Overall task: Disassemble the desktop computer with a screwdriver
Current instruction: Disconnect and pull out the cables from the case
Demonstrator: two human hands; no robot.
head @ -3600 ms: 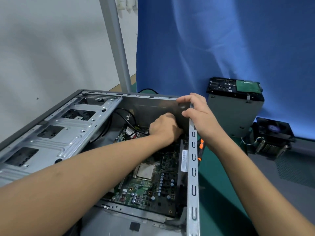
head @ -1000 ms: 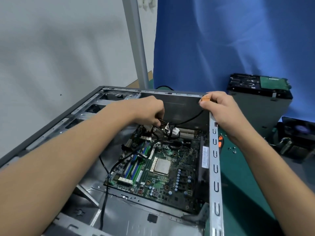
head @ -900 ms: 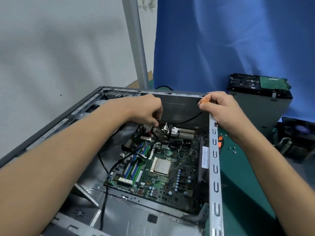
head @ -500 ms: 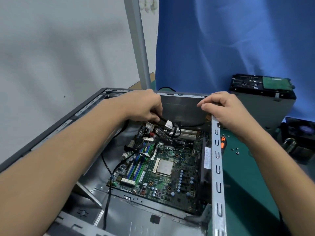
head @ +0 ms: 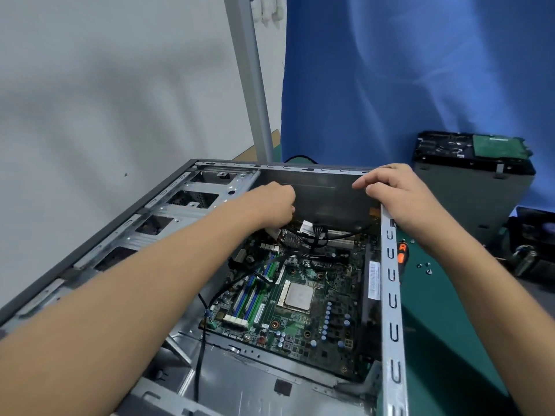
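An open grey computer case (head: 390,298) lies on its side on a green mat. Inside it sits a green motherboard (head: 300,298) with a bare silver processor in the middle. My left hand (head: 271,204) reaches into the far end of the case with its fingers curled round black cables (head: 315,231) above the board. My right hand (head: 396,192) grips the far right corner of the case rim. An orange and black screwdriver (head: 402,253) lies on the mat just outside the right wall, mostly hidden by it.
Several loose screws (head: 423,265) lie on the green mat (head: 444,340) right of the case. A grey power supply with a hard drive (head: 471,148) on top stands at the back right, with a black cooler fan (head: 531,244) beside it. A metal post rises behind the case.
My left hand has lifted from deep over the board toward the far wall, drawing the cables up. My right hand stays on the rim corner. The view has shifted slightly.
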